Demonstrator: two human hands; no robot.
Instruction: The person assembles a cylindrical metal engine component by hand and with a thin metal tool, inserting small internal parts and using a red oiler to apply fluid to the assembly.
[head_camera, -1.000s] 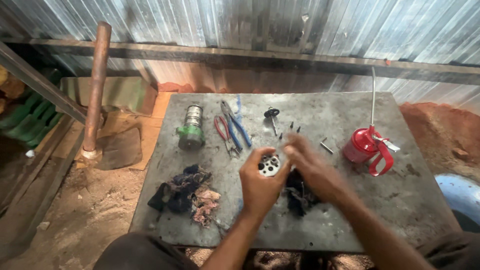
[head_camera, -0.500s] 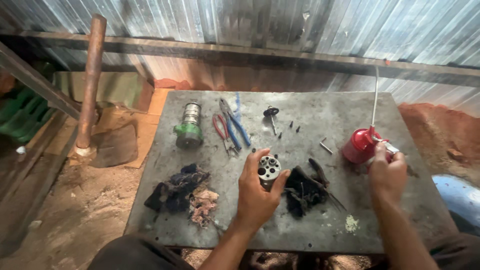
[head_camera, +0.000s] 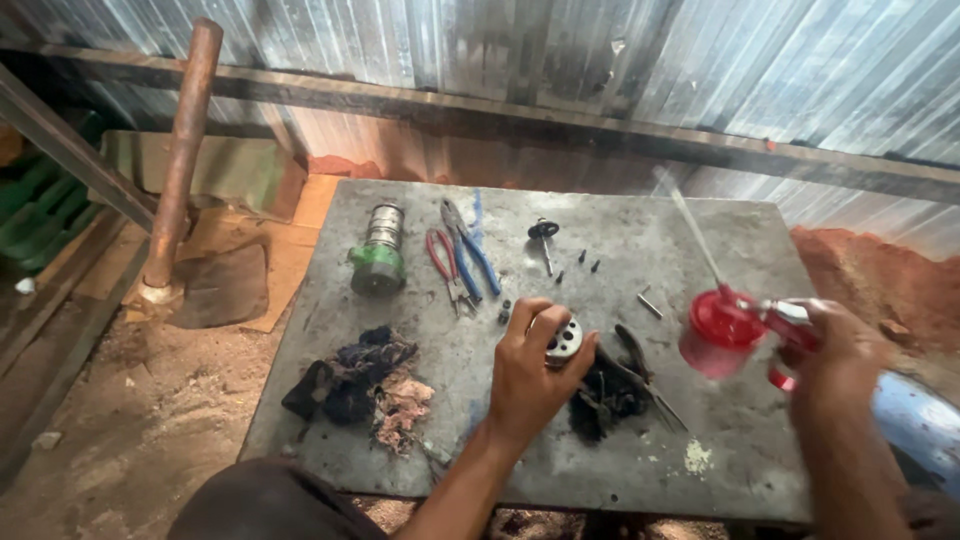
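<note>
While the left hand (head_camera: 525, 385) grips the round metal part (head_camera: 564, 342) just above the bench (head_camera: 640, 250), the right hand (head_camera: 840, 350) has its fingers clenched on the red oil can (head_camera: 722, 330) — oiling step, I think — the spout must tip toward the part.

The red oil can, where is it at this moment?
In the head view, the oil can is at the right of the table, held by the right hand, just right of the metal part in the left hand.
</note>
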